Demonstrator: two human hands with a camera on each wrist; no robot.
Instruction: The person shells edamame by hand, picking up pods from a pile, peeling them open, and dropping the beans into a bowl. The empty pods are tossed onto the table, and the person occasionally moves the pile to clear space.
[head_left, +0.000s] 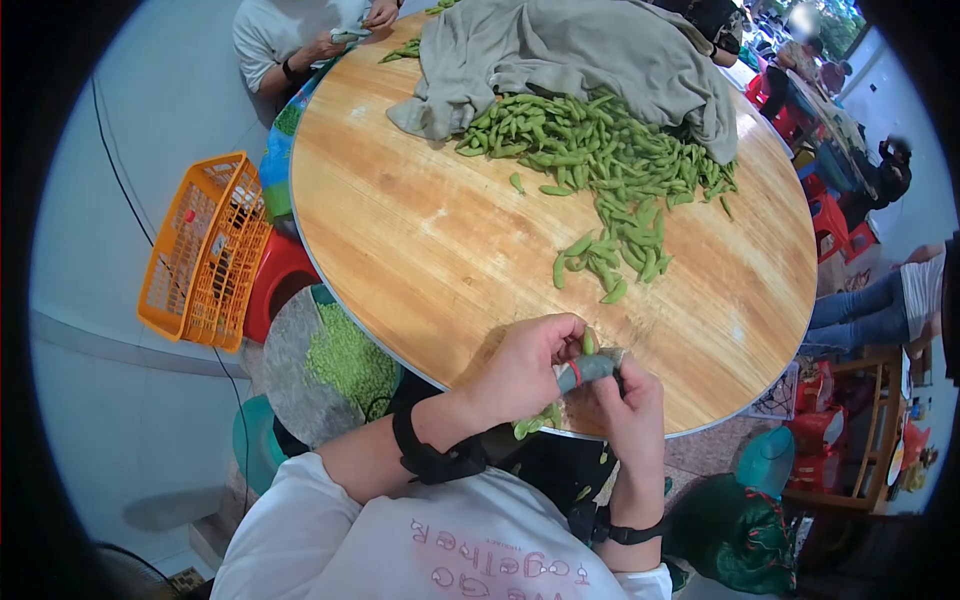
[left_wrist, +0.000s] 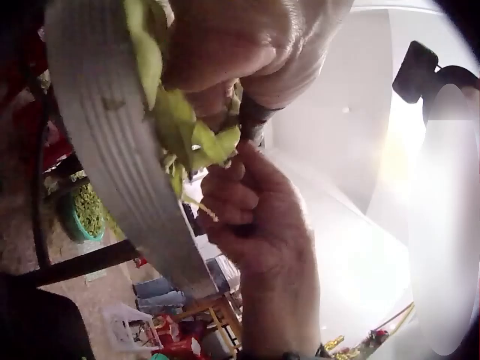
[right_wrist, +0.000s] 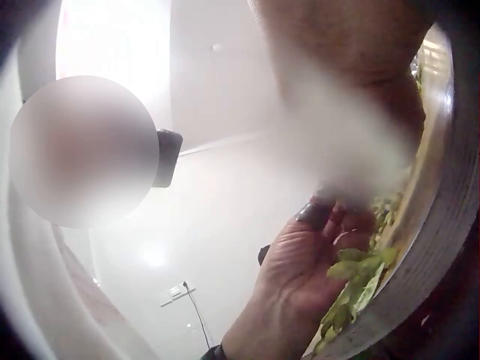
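Note:
My left hand (head_left: 525,365) is over the near table edge, a green edamame pod (head_left: 588,342) held at its fingertips. A grey-green sleeve (head_left: 583,372) with a red band covers its thumb, which points toward the right hand. My right hand (head_left: 632,405) has its fingers curled and pinches the far end of that sleeve; the fingertips are partly hidden. Below the left hand, several pods (head_left: 535,425) lie at the table rim, also seen as pale green pods (left_wrist: 187,131) in the left wrist view.
A big heap of edamame pods (head_left: 600,150) lies on the round wooden table (head_left: 390,220), partly under a grey cloth (head_left: 570,50). Shelled beans (head_left: 345,360) fill a container at lower left, beside an orange crate (head_left: 205,250). Another person (head_left: 290,45) sits across the table.

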